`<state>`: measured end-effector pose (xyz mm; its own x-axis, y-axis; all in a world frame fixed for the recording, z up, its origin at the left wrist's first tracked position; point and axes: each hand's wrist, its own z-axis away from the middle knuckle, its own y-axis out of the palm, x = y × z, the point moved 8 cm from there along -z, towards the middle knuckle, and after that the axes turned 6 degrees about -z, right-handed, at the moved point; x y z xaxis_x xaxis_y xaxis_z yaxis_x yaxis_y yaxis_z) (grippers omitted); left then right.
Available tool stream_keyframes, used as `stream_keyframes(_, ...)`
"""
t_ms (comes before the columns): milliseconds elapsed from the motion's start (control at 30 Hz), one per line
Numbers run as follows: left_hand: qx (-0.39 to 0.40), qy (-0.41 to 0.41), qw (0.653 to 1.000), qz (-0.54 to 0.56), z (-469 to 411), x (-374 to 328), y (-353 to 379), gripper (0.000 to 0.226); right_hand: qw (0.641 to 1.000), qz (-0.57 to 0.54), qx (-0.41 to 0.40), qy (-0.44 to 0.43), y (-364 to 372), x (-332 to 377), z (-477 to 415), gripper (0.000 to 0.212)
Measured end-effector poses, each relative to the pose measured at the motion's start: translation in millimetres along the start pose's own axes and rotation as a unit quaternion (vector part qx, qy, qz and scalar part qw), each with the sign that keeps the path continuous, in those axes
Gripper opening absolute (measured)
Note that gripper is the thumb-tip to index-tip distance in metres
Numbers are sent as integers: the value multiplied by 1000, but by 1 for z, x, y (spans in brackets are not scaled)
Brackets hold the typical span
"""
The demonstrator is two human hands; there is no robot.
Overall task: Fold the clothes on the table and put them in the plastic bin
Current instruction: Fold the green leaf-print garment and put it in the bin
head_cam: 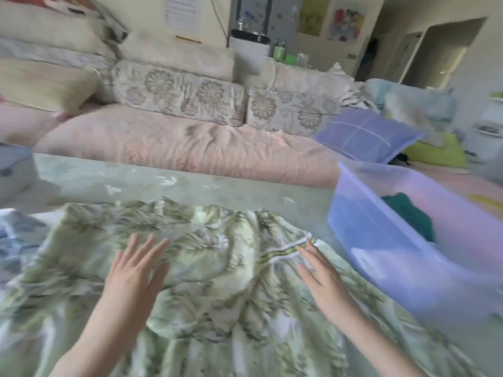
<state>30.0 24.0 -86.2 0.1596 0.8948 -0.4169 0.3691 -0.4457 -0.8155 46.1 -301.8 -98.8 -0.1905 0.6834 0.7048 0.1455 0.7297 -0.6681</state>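
Note:
A green and white leaf-print garment [217,281] lies spread and wrinkled across the table [217,186]. My left hand [136,270] rests flat on it, fingers apart, holding nothing. My right hand [324,278] lies flat on the cloth too, its fingertips by a striped white and green band [285,250]. A translucent blue plastic bin [381,240] stands at the right of the table, tilted in view, with a dark green garment [411,213] inside. The picture is blurred.
Another blue-grey patterned cloth [16,240] lies at the table's left edge. Behind the table runs a pink-covered sofa [177,142] with floral cushions [177,93] and a purple pillow [367,134]. A doorway [435,55] opens at the back right.

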Motion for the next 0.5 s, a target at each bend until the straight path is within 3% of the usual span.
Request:
stream_keyframes(100,99,93,990,43,23,-73,50,92,996,-1,-57,66,-62,-52,56,32)
stream_keyframes(200,224,158,962,18,49,-136,93,127,987,-5,-139,76,-92,-76,100,35)
stream_keyframes(300,316,204,925,-48,58,-183,127,136,976,-19,-196,94,-115,-91,130,38)
stream_keyframes(400,326,223,915,-79,54,-215,150,121,961,15,-246,121,-151,-106,158,31)
stream_keyframes(500,338,199,909,-138,48,-225,172,64,945,62,-274,171,-187,-134,184,19)
